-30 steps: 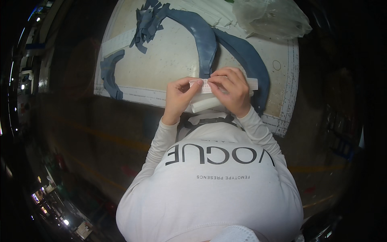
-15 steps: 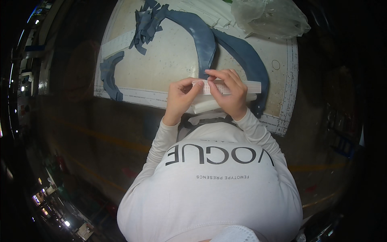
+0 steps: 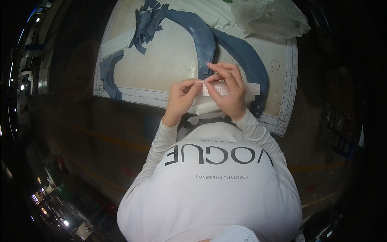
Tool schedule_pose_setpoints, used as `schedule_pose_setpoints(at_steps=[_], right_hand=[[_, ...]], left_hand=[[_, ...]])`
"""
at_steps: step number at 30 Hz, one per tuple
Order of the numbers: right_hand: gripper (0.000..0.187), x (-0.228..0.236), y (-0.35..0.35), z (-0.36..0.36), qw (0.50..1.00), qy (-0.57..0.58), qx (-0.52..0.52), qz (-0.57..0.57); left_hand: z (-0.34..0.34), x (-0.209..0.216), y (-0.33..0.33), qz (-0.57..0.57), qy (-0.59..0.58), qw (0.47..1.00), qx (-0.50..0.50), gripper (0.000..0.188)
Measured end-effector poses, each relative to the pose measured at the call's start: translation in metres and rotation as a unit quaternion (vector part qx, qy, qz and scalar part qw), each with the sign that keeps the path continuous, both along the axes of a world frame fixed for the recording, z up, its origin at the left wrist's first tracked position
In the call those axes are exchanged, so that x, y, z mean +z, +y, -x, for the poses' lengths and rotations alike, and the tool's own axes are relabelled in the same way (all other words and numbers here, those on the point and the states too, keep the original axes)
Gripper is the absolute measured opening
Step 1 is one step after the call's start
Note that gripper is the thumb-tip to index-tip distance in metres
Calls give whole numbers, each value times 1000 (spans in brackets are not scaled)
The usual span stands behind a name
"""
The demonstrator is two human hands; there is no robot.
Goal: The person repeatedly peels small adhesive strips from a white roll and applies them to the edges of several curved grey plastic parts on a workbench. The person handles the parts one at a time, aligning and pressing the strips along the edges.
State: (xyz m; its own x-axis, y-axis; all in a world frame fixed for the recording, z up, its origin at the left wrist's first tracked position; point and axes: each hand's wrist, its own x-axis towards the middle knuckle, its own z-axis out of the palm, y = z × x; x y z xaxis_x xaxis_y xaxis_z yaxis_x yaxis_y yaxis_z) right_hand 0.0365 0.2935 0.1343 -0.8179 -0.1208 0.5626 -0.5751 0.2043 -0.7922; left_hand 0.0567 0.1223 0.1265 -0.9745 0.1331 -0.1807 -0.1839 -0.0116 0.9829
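Observation:
Near the front edge of the table I hold a white strip of small labels with reddish print (image 3: pixel 252 88). My left hand (image 3: pixel 180 101) is closed, its thumb and index finger pinching the strip's left end. My right hand (image 3: pixel 230 92) has its thumb and index fingertip together at the strip's upper edge, its other fingers raised and partly stretched. Anything tiny between those fingertips is too small to make out. Below the strip lies a whitish rolled sheet (image 3: pixel 207 106). Just beyond my hands ends a curved stack of blue-grey flat pieces (image 3: pixel 203 44).
Another curved blue-grey stack (image 3: pixel 246 56) runs down the right. At the left lie a short curved stack (image 3: pixel 109 76) and a loose heap of blue-grey pieces (image 3: pixel 147 28). White strips (image 3: pixel 207 12) and a clear plastic bag (image 3: pixel 270 18) rest at the back of the table (image 3: pixel 169 56).
My right hand has shifted slightly left, its fingertips now closer to my left thumb and its other fingers lifted higher. The label strip has tilted a little.

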Motion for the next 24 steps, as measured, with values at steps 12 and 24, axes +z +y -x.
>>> schedule_pose_setpoints(at_steps=[12, 24], right_hand=[[60, -3, -4, 4, 993, 74, 74, -54], [19, -64, 30, 37, 958, -250, 29, -138]], left_hand=[[-2, -5, -1, -39, 7, 999, -19, 24], [12, -65, -26, 274, 111, 953, 65, 20]])
